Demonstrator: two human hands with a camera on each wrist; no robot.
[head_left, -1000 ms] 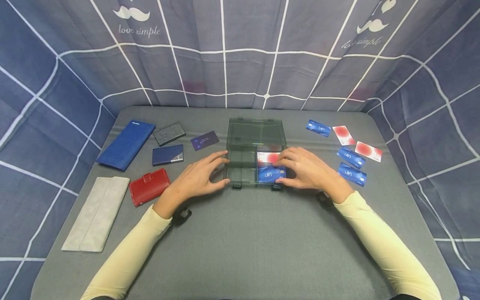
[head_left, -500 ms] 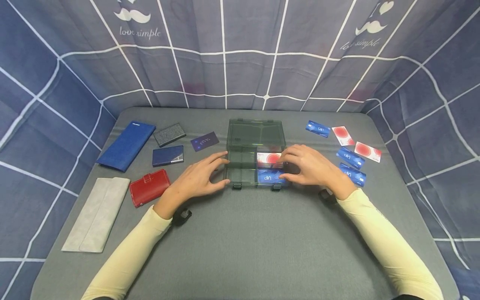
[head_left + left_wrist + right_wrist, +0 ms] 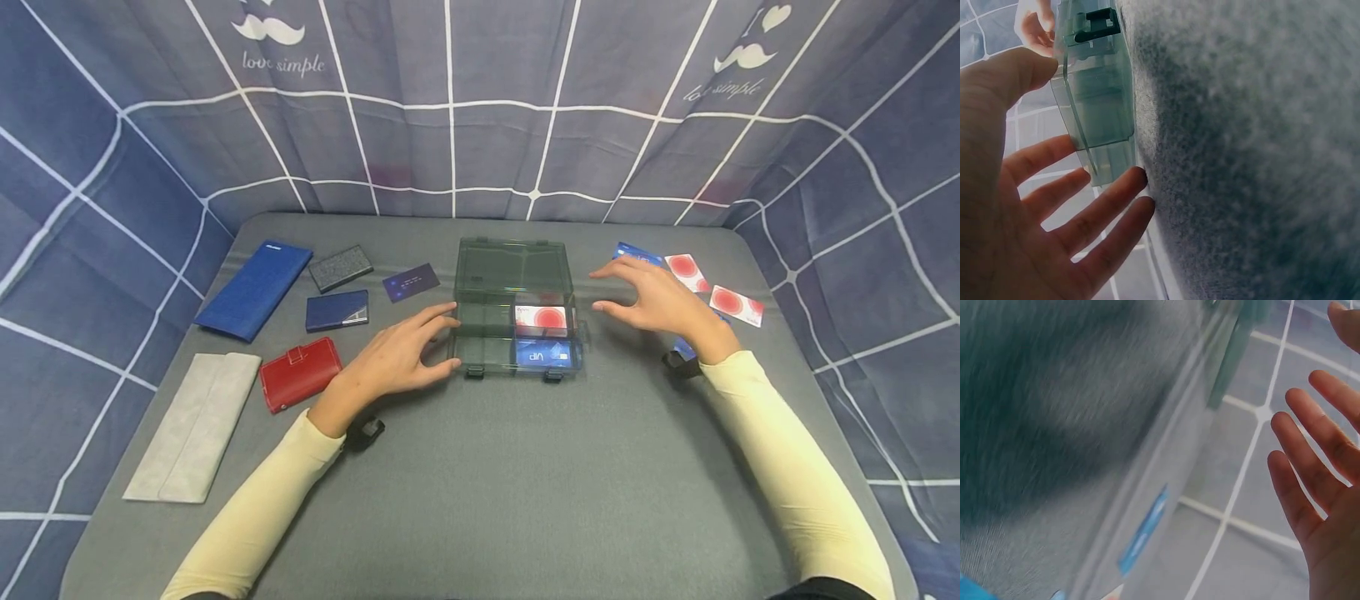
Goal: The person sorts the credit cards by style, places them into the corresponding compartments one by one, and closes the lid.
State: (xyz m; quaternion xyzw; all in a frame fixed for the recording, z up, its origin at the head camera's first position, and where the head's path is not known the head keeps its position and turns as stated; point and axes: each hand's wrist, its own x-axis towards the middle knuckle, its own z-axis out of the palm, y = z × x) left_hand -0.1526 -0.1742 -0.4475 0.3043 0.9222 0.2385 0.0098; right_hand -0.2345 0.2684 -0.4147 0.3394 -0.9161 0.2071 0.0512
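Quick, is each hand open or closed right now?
Left hand: open, fingertips at the green box.
Right hand: open, holding nothing.

Left hand (image 3: 397, 352) touches green box (image 3: 484, 321); right hand (image 3: 662, 302) hovers apart.

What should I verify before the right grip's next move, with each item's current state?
1. Box open: ok, lid tipped back.
2. Right grip unloaded: ok, fingers spread, holding nothing.
3. Left grip steadying the box: cannot tell; it is at the left side, but pressure doesn't show.
4. Box's right half free: not ok, red-and-white card behind, blue VIP card in front.
5. Box's left half free: ok, no card visible.
6. Loose blue cards unobstructed in the head view: not ok, partly covered.
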